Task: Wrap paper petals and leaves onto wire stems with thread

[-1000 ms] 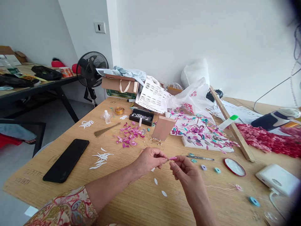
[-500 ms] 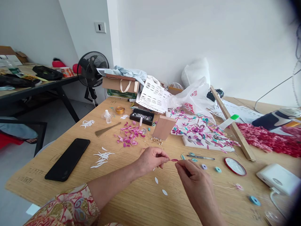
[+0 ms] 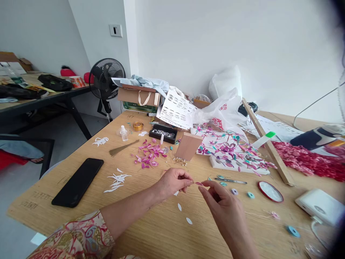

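Both hands are engaged on one small pink petal [image 3: 198, 183], found in the gap between them, just above the table [image 3: 151, 223]; the left hand [image 3: 174, 182] pinches its narrow left end between thumb and forefinger, the remaining fingers curled under; the right hand [image 3: 222, 199] has thumb and forefinger pressed about the opposite end, its other fingers bent toward the palm; no other item is seen in either hand, though a strand as fine as hair would be too small to make out. The step in hand is judged to be close shaping or binding of this petal, which of the two cannot be told; a next move in the same vein would call for a firm left pinch and light right fingertips, since so slight a piece could bend or slip. Near the hands, white slips [image 3: 189, 221] lie on the table, below the petal in view; a pale thread [image 3: 258, 214] runs from the right wrist toward a pink spool [image 3: 275, 215]; teal leaves [image 3: 223, 183] lie just beyond the right hand, beside a slim tool [image 3: 231, 181]; a loose heap of pink pieces [image 3: 148, 153] lies farther off, left of the wooden block [image 3: 187, 146].
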